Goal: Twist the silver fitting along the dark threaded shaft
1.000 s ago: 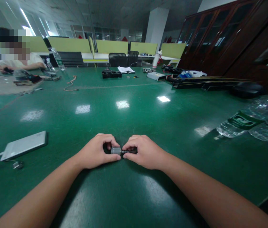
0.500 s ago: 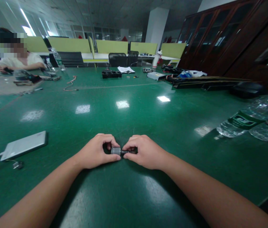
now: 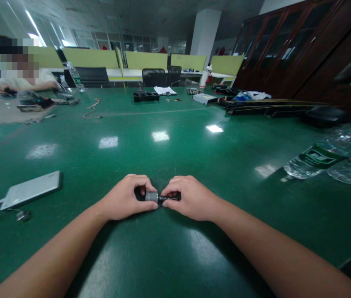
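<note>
A small grey cylinder (image 3: 151, 196) lies sideways between thumb and fingers of my left hand (image 3: 128, 197), low in the middle of the view. From its right end extends a thin dark ridged shaft (image 3: 164, 199), pinched by my right hand (image 3: 192, 198). Both hands are close together over the green table (image 3: 163, 161), their fingertips nearly touching where cylinder and shaft meet. The shaft's far end is partly hidden by the right fingers.
To the left lies a silver box (image 3: 32, 190) with a cable. Clear plastic bottles (image 3: 316, 159) lie at the right. Farther back are a black tray (image 3: 146, 96), papers (image 3: 164, 90), long dark strips (image 3: 256, 107) and a cord (image 3: 92, 109). A person (image 3: 22, 82) sits at the far left.
The seated person's head has shifted slightly to the right. My hands and the held part have not visibly moved.
</note>
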`<state>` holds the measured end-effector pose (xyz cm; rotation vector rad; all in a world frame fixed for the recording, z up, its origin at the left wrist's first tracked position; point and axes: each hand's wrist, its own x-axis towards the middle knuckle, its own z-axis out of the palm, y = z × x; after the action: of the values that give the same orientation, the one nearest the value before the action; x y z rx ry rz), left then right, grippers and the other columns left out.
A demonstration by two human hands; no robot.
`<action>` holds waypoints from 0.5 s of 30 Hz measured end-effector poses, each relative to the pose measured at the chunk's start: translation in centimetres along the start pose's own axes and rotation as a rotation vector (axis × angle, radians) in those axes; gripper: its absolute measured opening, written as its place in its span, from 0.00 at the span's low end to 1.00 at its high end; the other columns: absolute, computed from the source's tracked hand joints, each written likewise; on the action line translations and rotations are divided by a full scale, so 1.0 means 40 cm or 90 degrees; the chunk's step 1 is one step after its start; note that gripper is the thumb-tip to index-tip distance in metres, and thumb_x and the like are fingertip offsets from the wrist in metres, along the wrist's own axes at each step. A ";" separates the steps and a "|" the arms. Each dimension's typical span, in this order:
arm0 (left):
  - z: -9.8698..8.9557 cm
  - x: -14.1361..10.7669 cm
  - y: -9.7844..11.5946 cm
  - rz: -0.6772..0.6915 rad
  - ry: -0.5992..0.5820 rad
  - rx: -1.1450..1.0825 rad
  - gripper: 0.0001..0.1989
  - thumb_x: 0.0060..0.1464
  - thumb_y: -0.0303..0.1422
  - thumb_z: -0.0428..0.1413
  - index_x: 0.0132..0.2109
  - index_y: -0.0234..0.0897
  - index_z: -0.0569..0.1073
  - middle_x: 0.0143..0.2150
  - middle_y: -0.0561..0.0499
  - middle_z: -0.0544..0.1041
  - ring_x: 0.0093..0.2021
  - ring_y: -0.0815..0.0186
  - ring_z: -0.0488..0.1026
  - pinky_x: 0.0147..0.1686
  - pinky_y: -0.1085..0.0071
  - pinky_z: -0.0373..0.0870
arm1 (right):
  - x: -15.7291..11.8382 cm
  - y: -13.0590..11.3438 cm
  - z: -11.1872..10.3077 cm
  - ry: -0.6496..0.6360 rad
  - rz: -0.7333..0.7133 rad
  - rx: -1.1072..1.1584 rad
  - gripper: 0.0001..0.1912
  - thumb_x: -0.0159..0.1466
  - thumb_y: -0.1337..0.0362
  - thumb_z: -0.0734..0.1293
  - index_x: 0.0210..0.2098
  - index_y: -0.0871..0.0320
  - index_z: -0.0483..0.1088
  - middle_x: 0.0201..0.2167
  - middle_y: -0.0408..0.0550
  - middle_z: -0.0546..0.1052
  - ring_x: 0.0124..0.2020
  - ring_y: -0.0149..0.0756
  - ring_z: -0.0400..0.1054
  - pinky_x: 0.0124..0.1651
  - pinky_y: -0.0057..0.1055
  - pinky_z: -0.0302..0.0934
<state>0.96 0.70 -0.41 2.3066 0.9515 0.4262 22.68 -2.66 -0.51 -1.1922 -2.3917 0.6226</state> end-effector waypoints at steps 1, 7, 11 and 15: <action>0.000 0.000 0.000 0.000 -0.001 -0.001 0.11 0.48 0.36 0.65 0.37 0.36 0.77 0.31 0.54 0.73 0.33 0.66 0.71 0.36 0.71 0.63 | 0.000 0.000 -0.001 0.000 0.001 0.000 0.07 0.58 0.68 0.72 0.37 0.59 0.79 0.30 0.46 0.78 0.33 0.33 0.69 0.37 0.28 0.58; -0.001 -0.002 -0.001 0.000 -0.005 -0.003 0.11 0.49 0.37 0.65 0.36 0.36 0.77 0.31 0.54 0.73 0.32 0.67 0.70 0.35 0.71 0.64 | -0.005 0.006 -0.014 -0.011 0.007 -0.008 0.07 0.58 0.68 0.72 0.37 0.59 0.80 0.31 0.47 0.78 0.34 0.33 0.69 0.38 0.28 0.59; -0.001 -0.002 -0.002 -0.004 -0.004 0.004 0.11 0.48 0.37 0.65 0.36 0.36 0.77 0.31 0.54 0.73 0.32 0.67 0.70 0.36 0.71 0.64 | -0.006 0.007 -0.020 -0.018 0.012 -0.007 0.07 0.58 0.68 0.72 0.37 0.59 0.80 0.31 0.47 0.78 0.34 0.33 0.70 0.38 0.28 0.59; 0.001 -0.003 -0.002 -0.004 -0.001 0.003 0.11 0.48 0.37 0.65 0.37 0.36 0.77 0.31 0.54 0.73 0.32 0.67 0.71 0.36 0.71 0.64 | -0.008 0.004 -0.023 -0.026 0.023 -0.011 0.07 0.57 0.68 0.72 0.37 0.60 0.80 0.31 0.47 0.78 0.33 0.33 0.69 0.37 0.28 0.59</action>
<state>0.83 0.65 -0.49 2.3071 0.9596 0.4199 23.46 -2.65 0.13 -1.2435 -2.4185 0.6457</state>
